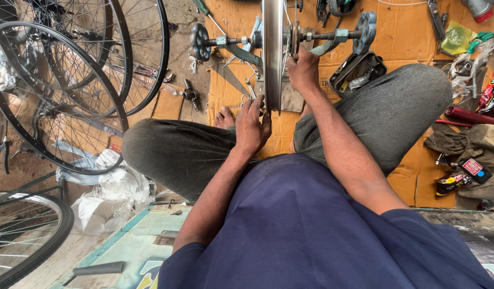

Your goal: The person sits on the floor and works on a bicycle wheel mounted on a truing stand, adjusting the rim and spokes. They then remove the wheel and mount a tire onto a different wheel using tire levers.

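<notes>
A silver bicycle wheel rim (272,53) stands edge-on in a truing stand (340,36) with two blue knobs, in front of my crossed legs. My left hand (251,124) rests against the rim's lower left side, fingers curled on it. On the other side, my right hand (303,68) reaches to the hub axle (297,36) and grips there; whether it holds a small tool is hidden.
Several black spoked wheels (59,91) lean at the left. Flattened cardboard (402,37) covers the ground, strewn with wrenches, a black open case (358,72), bottles and rags at the right. White plastic bags (110,187) lie by my left knee.
</notes>
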